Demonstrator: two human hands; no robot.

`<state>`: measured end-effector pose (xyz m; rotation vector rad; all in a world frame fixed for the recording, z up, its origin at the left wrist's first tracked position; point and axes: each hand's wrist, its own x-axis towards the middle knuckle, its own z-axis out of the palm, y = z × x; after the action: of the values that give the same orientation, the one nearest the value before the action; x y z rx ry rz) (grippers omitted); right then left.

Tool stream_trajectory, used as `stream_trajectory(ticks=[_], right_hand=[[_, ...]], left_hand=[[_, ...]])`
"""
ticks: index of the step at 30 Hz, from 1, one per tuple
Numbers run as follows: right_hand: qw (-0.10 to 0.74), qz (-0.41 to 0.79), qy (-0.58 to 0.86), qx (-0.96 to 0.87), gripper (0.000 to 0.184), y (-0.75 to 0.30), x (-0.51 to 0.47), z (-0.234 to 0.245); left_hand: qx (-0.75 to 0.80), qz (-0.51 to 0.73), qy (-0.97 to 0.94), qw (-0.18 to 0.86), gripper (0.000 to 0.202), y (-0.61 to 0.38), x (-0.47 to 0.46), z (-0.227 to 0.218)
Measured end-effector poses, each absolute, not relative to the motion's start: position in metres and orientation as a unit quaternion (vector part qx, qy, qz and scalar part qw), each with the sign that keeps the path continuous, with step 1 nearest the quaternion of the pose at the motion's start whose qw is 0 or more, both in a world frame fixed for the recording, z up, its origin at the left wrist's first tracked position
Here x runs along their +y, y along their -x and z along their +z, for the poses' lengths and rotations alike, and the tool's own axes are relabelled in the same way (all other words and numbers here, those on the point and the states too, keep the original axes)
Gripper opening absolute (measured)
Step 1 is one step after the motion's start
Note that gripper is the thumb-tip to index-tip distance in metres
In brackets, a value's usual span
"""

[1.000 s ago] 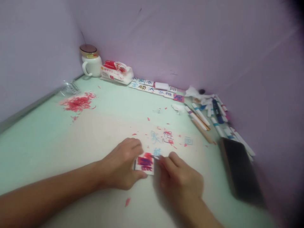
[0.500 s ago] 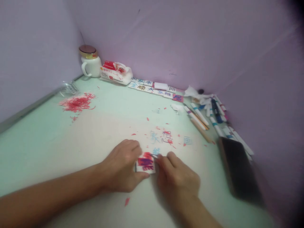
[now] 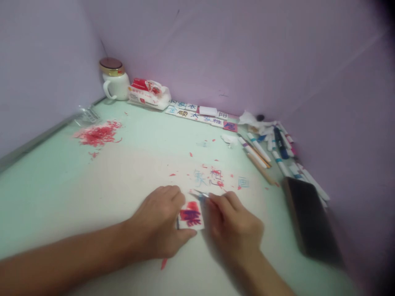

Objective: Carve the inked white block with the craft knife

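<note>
My left hand [image 3: 162, 222] holds a small white square tile [image 3: 199, 225] by its left side, thumb along the near edge and fingers at the far corner. Red colouring and dark purple strokes cover much of the tile's top. In a pinch, my right hand [image 3: 236, 220] grips a thin, pointed metal tool [image 3: 202, 194]. Its tip is beyond the tile's far edge, apart from the coloured face; whether it is a blade or tweezers I cannot tell. Red scraps [image 3: 172, 175] lie scattered on the tabletop around blue and purple handwritten characters [image 3: 200, 177].
A red shavings pile [image 3: 100, 133] lies at the left. A lidded white mug [image 3: 119, 87], a wipes pack [image 3: 149, 95] and rows of lettered tiles [image 3: 194, 116] line the wall. At right are markers [image 3: 280, 164], a pencil [image 3: 262, 168] and a dark phone [image 3: 308, 220].
The tool's tip has lifted off the tile's red area and moved away past its far edge. Both hands have shifted slightly nearer; the tile remains in my left hand.
</note>
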<state>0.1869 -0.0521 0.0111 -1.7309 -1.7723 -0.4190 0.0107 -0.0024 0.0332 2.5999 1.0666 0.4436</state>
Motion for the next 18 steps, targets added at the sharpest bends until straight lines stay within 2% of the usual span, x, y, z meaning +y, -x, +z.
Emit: stream_trajectory(ticks=[6,9,13,16,18], right_hand=[[0.363,0.054,0.72,-0.589,0.017,-0.198,-0.055,0.019],[0.397,0.213,0.721,-0.526,0.023,-0.202,-0.054,0.03],[0.437,0.448,0.675,-0.391,0.033,-0.202,-0.054,0.045],[0.42,0.576,0.627,-0.314,0.045,-0.195,-0.058,0.049],[0.401,0.636,0.591,-0.291,0.046,-0.188,-0.061,0.047]], left_hand=[[0.367,0.114,-0.91,0.152,0.029,-0.005,0.001,0.041],[0.361,0.118,-0.916,0.13,0.029,-0.004,0.0,0.041],[0.356,0.205,-0.907,0.088,0.028,-0.002,-0.001,0.04],[0.346,0.292,-0.889,0.072,0.029,-0.001,-0.002,0.041],[0.344,0.315,-0.883,0.061,0.03,-0.002,-0.004,0.042]])
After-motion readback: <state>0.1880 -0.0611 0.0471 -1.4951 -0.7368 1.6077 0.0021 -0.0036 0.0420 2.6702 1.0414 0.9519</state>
